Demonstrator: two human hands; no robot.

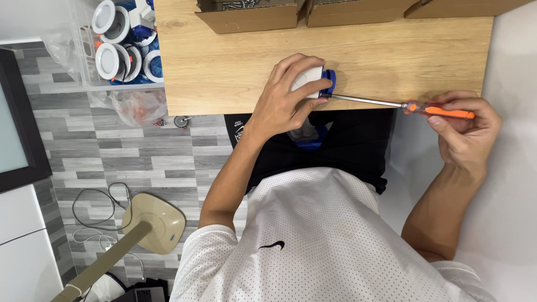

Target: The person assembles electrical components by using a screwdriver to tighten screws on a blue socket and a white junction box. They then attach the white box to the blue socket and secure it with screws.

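White perforated fabric of the person's shirt (319, 235) fills the bottom of the view, with dark shorts (358, 145) above it and the near edge of a wooden table (224, 67) beyond.

At that edge the left hand (282, 100) is closed over a white and blue plastic fitting (320, 81). Its fingers (291, 64) curl across the top of the white body, while the thumb presses against the near side just under the blue end. Most of the fitting is covered; only its right end shows past the fingertips.

Off to the right, the right hand (464, 131) is wrapped around the orange handle of a screwdriver (391, 103), fingers closed over the grip. The metal shaft runs level along the table's edge, and its tip meets the blue end of the fitting, just beside the left thumb.

Cardboard boxes (251, 17) sit along the far side of the table. To the left, a clear bin (84, 67) holds more white and blue fittings above a grey plank floor (151, 156), where a beige lamp base (159, 221) stands.
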